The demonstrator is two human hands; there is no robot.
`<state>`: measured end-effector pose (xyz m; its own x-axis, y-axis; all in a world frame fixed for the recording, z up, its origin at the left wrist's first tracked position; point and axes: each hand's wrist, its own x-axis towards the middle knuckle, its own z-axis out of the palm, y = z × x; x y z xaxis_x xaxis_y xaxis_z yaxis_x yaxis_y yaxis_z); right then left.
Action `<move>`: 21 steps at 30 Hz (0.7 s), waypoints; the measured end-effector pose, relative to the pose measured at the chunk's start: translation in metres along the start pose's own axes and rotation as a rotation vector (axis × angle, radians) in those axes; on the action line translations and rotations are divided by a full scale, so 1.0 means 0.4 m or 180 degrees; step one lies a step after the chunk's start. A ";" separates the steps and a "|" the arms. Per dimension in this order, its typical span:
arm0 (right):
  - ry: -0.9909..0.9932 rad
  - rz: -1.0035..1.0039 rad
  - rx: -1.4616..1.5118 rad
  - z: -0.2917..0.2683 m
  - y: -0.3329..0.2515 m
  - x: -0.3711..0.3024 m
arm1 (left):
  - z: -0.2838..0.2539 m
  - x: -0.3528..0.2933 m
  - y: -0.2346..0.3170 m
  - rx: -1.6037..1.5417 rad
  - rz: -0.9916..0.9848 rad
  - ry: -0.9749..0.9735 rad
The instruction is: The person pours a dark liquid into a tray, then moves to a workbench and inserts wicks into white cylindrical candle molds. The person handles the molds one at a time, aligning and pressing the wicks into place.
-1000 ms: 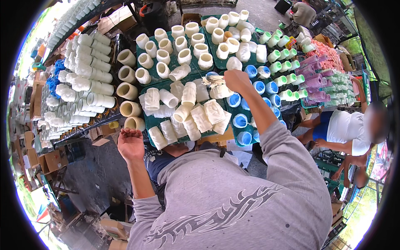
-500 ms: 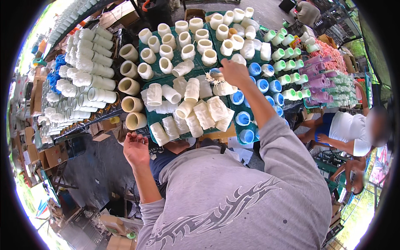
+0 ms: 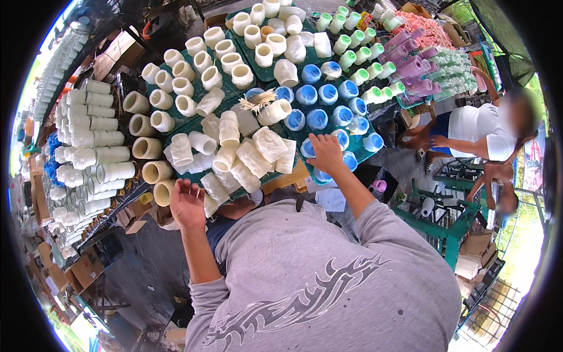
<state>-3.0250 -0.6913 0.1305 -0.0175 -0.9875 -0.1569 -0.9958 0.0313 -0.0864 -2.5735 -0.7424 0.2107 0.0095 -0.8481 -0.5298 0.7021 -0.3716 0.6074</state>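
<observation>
My right hand [image 3: 328, 155] reaches over the near part of a group of blue-and-white cylinders [image 3: 317, 119], its fingers apart and touching or just above one of them. Palm up and fingers loosely bent, my left hand [image 3: 189, 205] holds nothing beside a cream hollow cylinder [image 3: 163, 191]. Between the hands, white candle-like cylinders [image 3: 270, 144] with rough sides lie piled on a green tray. A bundle of thin pale sticks or wicks [image 3: 257, 101] rests at the back of that pile.
Upright cream hollow pieces [image 3: 242, 76] stand on green trays behind. White cylinders [image 3: 111, 138] are stacked at left; green-topped [image 3: 359, 77] and purple ones [image 3: 413, 67] at right. A person in a white shirt [image 3: 482, 132] is near a green metal frame [image 3: 448, 234] at right.
My right hand has come back nearer and away from the stick bundle, to the blue-and-white cylinders. The view has shifted to the right; my left hand keeps its loose pose.
</observation>
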 end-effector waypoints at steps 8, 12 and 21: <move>0.0295 0.0425 0.0877 -0.136 -0.028 -0.021 | 0.164 -0.008 -0.071 0.1227 -0.0274 -0.0897; 0.0744 0.0429 0.2344 -0.262 -0.117 -0.025 | 0.285 -0.042 -0.126 0.2651 -0.0541 -0.1566; -0.0107 -0.0117 0.4634 -0.364 -0.394 -0.007 | 0.360 -0.064 -0.129 0.1922 0.0222 -0.1426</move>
<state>-2.8812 -0.7159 0.2878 0.0281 -0.9878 -0.1534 -0.0243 0.1527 -0.9880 -2.7127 -0.7559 0.2782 -0.3413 -0.9017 -0.2653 0.1970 -0.3446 0.9178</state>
